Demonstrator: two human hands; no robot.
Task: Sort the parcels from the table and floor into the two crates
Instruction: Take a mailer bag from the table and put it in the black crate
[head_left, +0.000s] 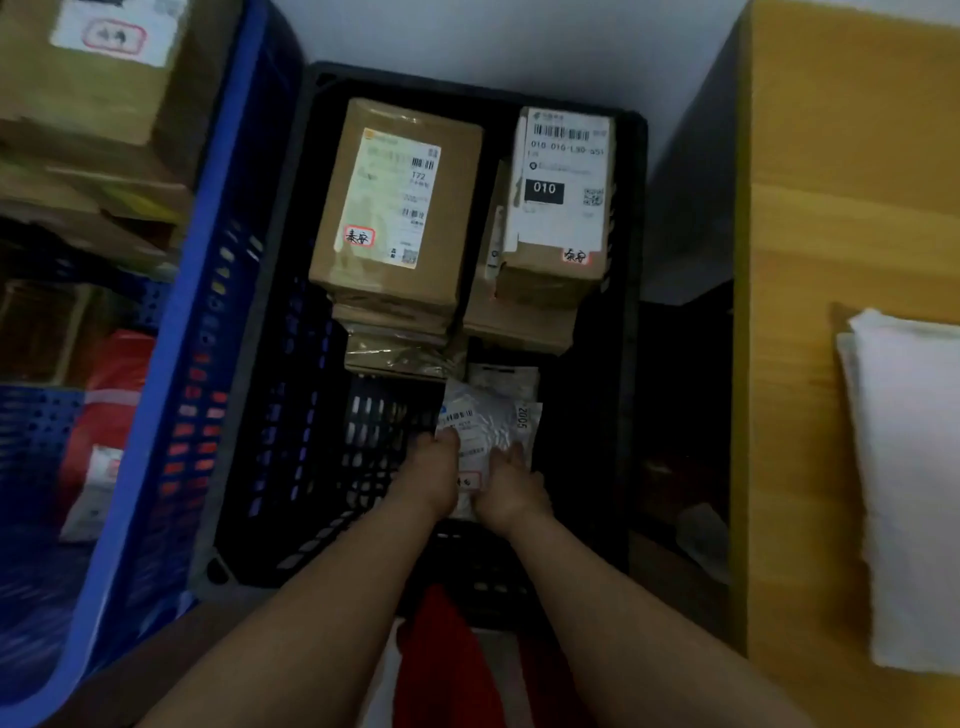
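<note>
Both my hands reach down into the black crate (631, 364). My left hand (427, 480) and my right hand (511, 488) hold a white plastic mailer bag (485, 423) with a barcode label, low in the crate's near right part. Behind it in the crate stand stacked brown cardboard boxes: one with a pale label (397, 208) on the left, one with a white "010" label (561, 202) on the right. The blue crate (171, 364) stands to the left and holds cardboard boxes (88, 73) and a red parcel (111, 395).
A wooden table (831, 218) runs along the right, with a white soft parcel (909, 483) lying on it. The pale floor (519, 41) shows beyond the black crate. Something red (447, 660) lies by the crate's near edge, between my forearms.
</note>
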